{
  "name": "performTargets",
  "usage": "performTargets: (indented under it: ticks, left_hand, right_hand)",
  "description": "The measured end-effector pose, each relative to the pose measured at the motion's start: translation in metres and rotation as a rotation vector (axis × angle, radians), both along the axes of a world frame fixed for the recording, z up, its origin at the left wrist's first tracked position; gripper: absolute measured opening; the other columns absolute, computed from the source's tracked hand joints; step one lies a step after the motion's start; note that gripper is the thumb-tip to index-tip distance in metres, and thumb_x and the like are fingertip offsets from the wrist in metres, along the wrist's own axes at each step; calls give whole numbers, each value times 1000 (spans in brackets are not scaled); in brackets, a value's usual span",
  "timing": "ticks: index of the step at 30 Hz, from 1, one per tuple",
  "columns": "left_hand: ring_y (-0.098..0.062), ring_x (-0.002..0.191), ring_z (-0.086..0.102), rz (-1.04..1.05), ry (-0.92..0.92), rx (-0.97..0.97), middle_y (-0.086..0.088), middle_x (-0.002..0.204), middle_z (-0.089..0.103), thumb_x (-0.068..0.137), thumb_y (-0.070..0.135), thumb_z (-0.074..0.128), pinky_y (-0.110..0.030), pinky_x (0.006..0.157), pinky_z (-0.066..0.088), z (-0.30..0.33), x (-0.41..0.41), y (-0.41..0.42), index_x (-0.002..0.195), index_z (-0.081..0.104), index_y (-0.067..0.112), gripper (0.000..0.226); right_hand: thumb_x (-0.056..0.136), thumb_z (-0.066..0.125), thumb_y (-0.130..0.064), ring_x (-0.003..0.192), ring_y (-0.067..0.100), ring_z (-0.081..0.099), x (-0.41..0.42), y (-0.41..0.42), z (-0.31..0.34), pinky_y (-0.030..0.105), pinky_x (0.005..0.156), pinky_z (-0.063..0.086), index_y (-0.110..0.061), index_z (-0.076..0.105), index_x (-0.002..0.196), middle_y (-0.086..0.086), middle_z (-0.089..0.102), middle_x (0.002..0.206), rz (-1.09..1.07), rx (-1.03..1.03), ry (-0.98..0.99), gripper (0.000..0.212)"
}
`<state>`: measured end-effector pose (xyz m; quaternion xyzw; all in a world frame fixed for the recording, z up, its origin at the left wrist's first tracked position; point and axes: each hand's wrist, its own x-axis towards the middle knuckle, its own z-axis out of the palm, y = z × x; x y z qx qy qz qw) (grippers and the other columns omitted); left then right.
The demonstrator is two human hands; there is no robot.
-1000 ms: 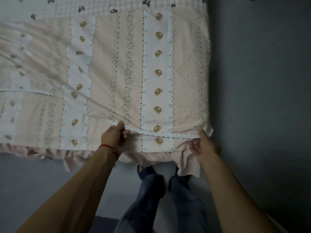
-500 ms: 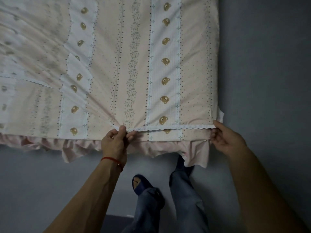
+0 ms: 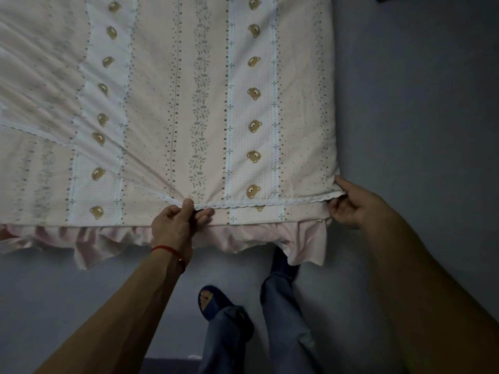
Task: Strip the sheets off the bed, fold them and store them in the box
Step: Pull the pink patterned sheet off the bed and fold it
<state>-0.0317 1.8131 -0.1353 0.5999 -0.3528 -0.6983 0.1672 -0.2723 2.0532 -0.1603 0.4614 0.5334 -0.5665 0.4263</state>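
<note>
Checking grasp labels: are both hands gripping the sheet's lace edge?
Yes: the left hand and right hand each pinch the lace edge.

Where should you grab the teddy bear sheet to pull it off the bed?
Probably the lace-trimmed edge of the teddy bear sheet, coming from the foot of the bed. That hem lies loose on top and pinches easily, as the left hand and right hand show, spread apart.

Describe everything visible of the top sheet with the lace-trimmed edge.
The top sheet is thin pale pink fabric with white stripes, rows of bear faces, dotted lines and a leafy band. A scalloped white lace trim borders its near edge. It lies spread on the bed, creases fanning from the left hand, which pinches the trim; the right hand grips its corner.
</note>
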Motion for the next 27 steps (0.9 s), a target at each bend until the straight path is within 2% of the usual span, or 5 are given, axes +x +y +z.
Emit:
performTargets:
  ticks: [4,8,12,21,27]
  left_hand:
    - [-29,72,76,-9,-5,25,-21,72,72,100,14,61,-37,73,64,6,-1,1,90,49,5,18]
    - [-28,72,76,24,24,39,-22,77,71,100,14,60,-30,64,63,18,-3,3,91,50,5,17]
    - [-24,71,76,29,31,-32,-17,79,64,102,15,58,-25,62,61,24,2,8,86,47,8,20]
    - [-28,75,77,-6,-27,74,-22,79,69,101,7,56,-29,64,63,15,17,15,83,40,14,25]
    - [-36,80,76,-30,-82,100,-21,72,68,100,2,57,-31,62,63,12,20,16,80,37,16,32]
  right_hand:
    - [93,72,-23,78,18,61,-1,0,1,30,52,55,-8,61,89,9,68,85,14,-1,25,19]
    - [96,67,-17,87,26,74,6,9,3,32,51,59,-6,63,123,14,71,109,-86,-22,169,29]
    - [92,72,-11,91,25,73,24,20,10,35,57,62,-2,63,125,15,71,115,-184,-12,274,35]
    - [87,79,-11,85,19,71,56,12,-15,26,57,59,0,68,108,3,69,91,-198,241,419,26]
    - [83,83,-18,110,29,60,61,9,-12,45,94,56,-5,49,136,18,55,136,-18,585,484,65]
